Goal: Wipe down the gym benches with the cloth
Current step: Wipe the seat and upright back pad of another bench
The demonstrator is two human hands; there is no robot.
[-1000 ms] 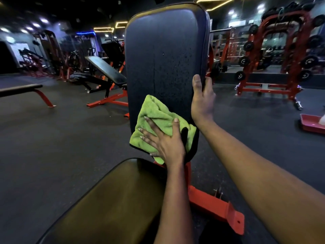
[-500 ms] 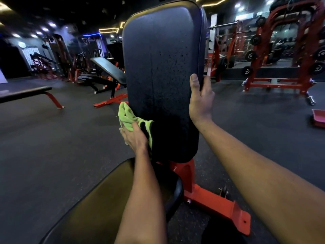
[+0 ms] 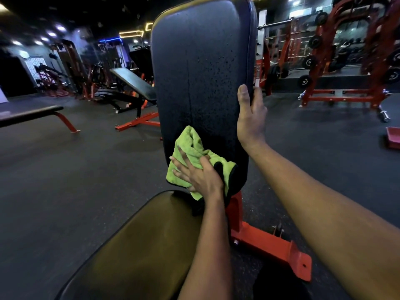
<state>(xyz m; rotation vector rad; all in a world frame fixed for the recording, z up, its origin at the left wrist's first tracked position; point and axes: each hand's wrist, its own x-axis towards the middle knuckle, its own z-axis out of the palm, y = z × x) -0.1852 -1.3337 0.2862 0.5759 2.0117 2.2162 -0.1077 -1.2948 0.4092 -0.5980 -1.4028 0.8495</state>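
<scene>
Head view: the gym bench's back pad (image 3: 201,72) stands nearly upright straight ahead of the person, its long axis running up and down. The seat pad (image 3: 134,245) lies low in the foreground, sloping toward the camera.

The green cloth (image 3: 190,148) is bunched against the lower left part of the back pad, just above the pad's bottom edge and the gap to the seat pad. The left hand (image 3: 200,176) lies flat on the cloth with fingers spread and straight, pressing it onto the pad rather than gripping it. The right hand (image 3: 251,118) sits higher, clamped on the pad's right edge: thumb on the front face, fingers wrapped round behind. The two hands are apart, the left lower and further left.

From the cloth, almost all of the pad's face lies above and to the right. Small dark specks dot that stretch; whether they are drops or dirt cannot be told. The next stroke therefore most likely runs upward along the long axis, made by the left hand while the right steadies the pad.

The red frame (image 3: 270,247) is below on the floor (image 3: 65,191). A sloped bench (image 3: 132,83) and a flat bench (image 3: 30,112) stand well apart to the left.
</scene>
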